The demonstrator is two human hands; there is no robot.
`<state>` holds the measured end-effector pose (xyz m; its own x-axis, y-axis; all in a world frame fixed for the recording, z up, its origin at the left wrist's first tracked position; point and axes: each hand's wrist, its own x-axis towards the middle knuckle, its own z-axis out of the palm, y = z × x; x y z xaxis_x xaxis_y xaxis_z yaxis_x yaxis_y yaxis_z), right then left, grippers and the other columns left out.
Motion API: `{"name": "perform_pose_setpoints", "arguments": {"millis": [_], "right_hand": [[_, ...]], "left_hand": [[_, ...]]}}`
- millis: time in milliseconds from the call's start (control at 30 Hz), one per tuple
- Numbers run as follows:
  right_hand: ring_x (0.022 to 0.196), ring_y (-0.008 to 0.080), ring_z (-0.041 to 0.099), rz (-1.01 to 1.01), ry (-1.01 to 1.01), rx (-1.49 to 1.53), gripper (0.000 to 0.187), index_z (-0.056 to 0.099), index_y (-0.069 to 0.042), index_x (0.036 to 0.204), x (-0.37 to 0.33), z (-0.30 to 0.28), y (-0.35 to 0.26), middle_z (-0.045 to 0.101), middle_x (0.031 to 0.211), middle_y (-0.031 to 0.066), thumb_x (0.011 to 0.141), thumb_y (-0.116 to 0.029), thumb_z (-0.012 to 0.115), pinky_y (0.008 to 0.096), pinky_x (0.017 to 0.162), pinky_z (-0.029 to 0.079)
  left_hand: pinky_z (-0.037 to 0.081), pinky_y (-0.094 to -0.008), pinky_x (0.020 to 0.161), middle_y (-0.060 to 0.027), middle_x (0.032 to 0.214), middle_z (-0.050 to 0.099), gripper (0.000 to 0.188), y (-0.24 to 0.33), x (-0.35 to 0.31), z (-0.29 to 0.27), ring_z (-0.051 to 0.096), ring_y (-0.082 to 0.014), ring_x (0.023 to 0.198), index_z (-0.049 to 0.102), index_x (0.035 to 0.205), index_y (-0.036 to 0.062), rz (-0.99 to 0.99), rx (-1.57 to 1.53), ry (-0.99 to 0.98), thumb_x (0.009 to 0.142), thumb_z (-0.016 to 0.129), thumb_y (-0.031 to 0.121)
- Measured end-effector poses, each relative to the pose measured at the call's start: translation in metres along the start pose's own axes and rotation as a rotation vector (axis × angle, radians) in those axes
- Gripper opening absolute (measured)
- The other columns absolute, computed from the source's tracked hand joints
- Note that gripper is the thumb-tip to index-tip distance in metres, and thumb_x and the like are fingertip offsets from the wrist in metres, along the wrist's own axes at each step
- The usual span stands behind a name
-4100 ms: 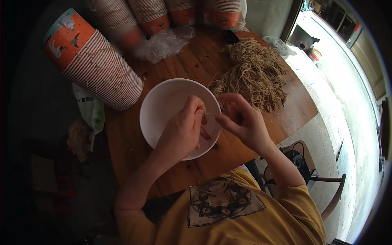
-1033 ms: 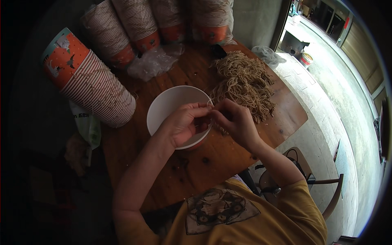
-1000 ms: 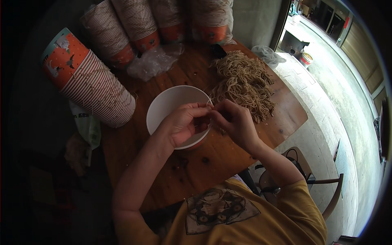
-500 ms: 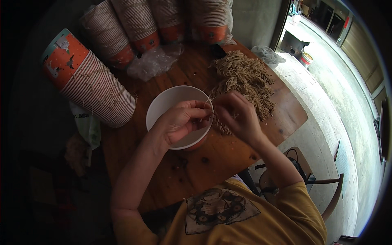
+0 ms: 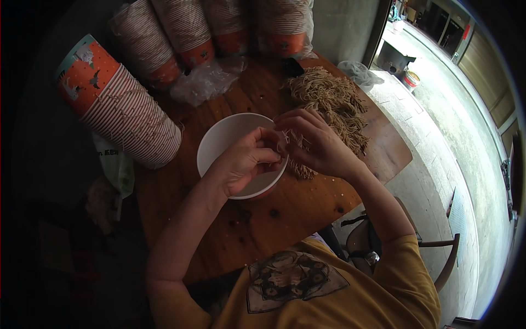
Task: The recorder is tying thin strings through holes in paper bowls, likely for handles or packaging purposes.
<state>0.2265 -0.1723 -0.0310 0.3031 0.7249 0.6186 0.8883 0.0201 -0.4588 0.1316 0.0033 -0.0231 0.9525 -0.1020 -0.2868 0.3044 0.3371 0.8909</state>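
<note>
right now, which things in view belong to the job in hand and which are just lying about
Seemingly in use:
thin pale strand at left hand and right hand
white-lined tub beneath them
tan strand bundle beside it
strand-draped tub stack

Likely lying about:
crumpled clear plastic
wrapped tub stacks
green-and-white bag

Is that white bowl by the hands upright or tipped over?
Upright: the bowl stands on the wooden table, its round open mouth facing up.
</note>
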Motion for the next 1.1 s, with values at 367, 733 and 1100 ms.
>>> {"name": "perform_pose_setpoints", "arguments": {"millis": [367,733,1100], "right_hand": [[0.097,0.0267,0.056,0.176,-0.070,0.255,0.015,0.057,-0.003,0.090,-0.006,-0.002,0.001,0.058,0.107,0.0084,0.081,-0.010,0.067,0.0361,0.083,0.048],[0.094,0.0199,0.059,0.154,-0.015,0.148,0.011,0.057,-0.002,0.088,-0.006,0.000,0.001,0.055,0.108,0.0081,0.079,-0.004,0.063,0.0298,0.077,0.050],[0.062,0.0141,0.057,0.367,-0.132,0.139,0.016,0.061,-0.006,0.094,-0.010,-0.005,-0.014,0.055,0.066,0.0048,0.081,-0.014,0.067,0.0285,0.058,0.045]], "left_hand": [[0.048,-0.0257,0.076,-0.0068,0.100,0.056,0.035,-0.006,-0.001,-0.001,0.056,-0.0126,0.088,0.045,0.110,0.0034,0.055,0.019,0.027,0.080,0.057,-0.007],[0.047,-0.0275,0.081,-0.0057,0.099,0.055,0.044,-0.009,-0.004,0.006,0.056,-0.0139,0.091,0.039,0.117,0.0052,0.098,0.080,0.101,0.080,0.059,-0.006],[0.045,-0.0269,0.086,-0.0040,0.101,0.052,0.045,-0.009,-0.007,0.012,0.053,-0.0129,0.097,0.039,0.116,0.0063,0.188,0.356,0.138,0.079,0.062,-0.005]]}}
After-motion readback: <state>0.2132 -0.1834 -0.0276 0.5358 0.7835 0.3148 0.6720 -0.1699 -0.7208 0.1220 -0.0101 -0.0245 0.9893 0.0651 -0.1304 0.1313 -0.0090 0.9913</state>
